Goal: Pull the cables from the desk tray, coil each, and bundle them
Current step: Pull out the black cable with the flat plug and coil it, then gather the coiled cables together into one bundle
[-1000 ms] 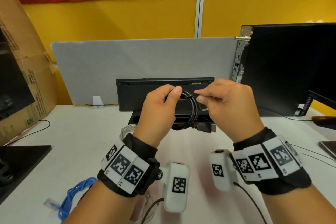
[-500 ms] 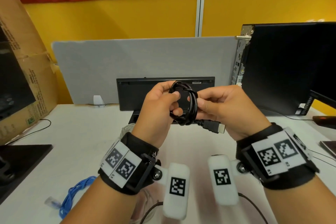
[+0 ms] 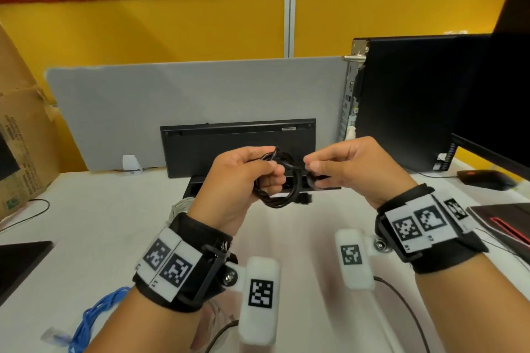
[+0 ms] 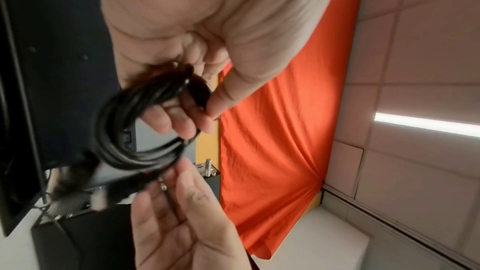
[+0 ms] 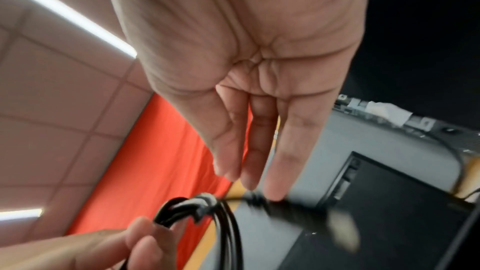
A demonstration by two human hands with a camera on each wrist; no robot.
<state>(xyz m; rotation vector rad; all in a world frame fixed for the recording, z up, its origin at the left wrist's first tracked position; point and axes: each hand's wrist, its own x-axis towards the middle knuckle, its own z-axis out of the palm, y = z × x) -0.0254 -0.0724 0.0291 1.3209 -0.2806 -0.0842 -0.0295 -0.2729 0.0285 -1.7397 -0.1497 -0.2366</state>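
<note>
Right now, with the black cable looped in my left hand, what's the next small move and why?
Probably wrap the loose plug end around the black coil to lock it. The left hand grips the loops, while the right hand holds the cable just behind the plug, which still hangs free outside the coil. That reads as coiled but not yet secured.

A cardboard box [image 3: 20, 135] leans at the left, a grey divider panel [image 3: 186, 94] stands behind the desk, a computer tower [image 3: 407, 100] and mouse [image 3: 484, 179] sit right
</note>
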